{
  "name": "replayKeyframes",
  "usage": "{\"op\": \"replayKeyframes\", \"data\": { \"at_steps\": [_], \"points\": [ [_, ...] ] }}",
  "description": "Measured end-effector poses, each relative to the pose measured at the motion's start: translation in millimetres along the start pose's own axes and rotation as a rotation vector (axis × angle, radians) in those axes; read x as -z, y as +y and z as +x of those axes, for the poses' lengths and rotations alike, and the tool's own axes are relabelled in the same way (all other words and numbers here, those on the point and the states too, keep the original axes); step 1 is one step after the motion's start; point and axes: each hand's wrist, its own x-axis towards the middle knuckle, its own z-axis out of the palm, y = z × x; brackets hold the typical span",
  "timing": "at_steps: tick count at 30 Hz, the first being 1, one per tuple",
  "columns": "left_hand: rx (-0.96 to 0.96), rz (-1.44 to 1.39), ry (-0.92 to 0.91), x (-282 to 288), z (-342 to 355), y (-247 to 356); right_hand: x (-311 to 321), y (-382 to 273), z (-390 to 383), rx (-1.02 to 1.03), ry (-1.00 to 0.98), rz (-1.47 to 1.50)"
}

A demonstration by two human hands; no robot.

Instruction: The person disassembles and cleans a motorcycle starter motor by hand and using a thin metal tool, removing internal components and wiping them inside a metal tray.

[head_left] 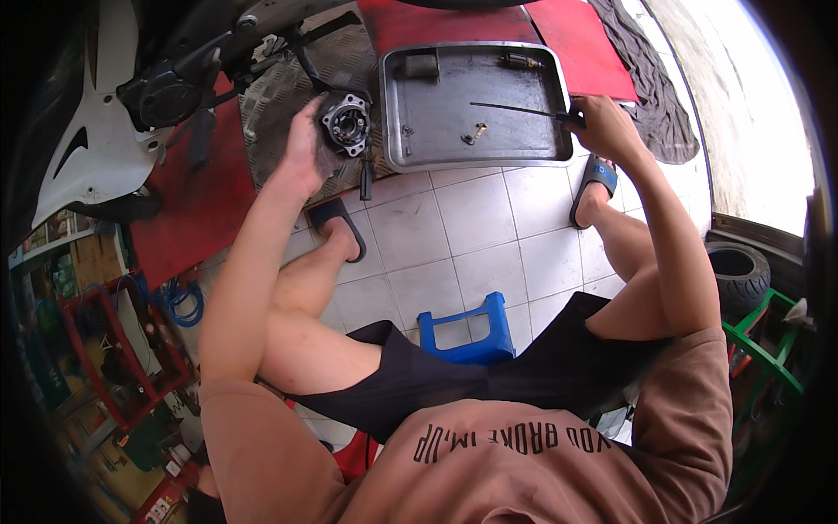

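From here, L hand (307,150) grips a round metal housing (346,125); R hand (605,127), well apart, clasps a thin-shafted tool (566,116) over the tray (436,109) btwn them (small bits (481,130) in it). Step looks like readying tool + housing; next move prob. calls for steady L grip.

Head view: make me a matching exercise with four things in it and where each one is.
1. Round flanged metal part
2. Black-handled tool with a thin shaft
3. Blue plastic stool
4. Black rubber tyre

A. Between the person's thighs
B. In the right hand, over the grey metal tray
C. Beside the green metal frame
D. In the left hand

Pairs: 1-D, 2-B, 3-A, 4-C
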Motion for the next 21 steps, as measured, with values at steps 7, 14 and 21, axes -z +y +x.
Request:
{"op": "replayKeyframes", "data": {
  "at_steps": [7, 14, 21],
  "points": [
    [0.085, -0.207, -0.115, -5.7, -23.8, -0.1, -10.1, 7.6, 8.0, -0.073, -0.059, -0.065],
    [0.077, 0.136, -0.039, 9.5, -10.1, -15.4, -10.0, 1.6, 5.0, -0.085, -0.121, -0.092],
    [-0.039, 1.772, -0.390, -15.5, -28.4, -47.3, -11.3, 4.2, 1.6, -0.143, -0.234, -0.119]
  ]
}}
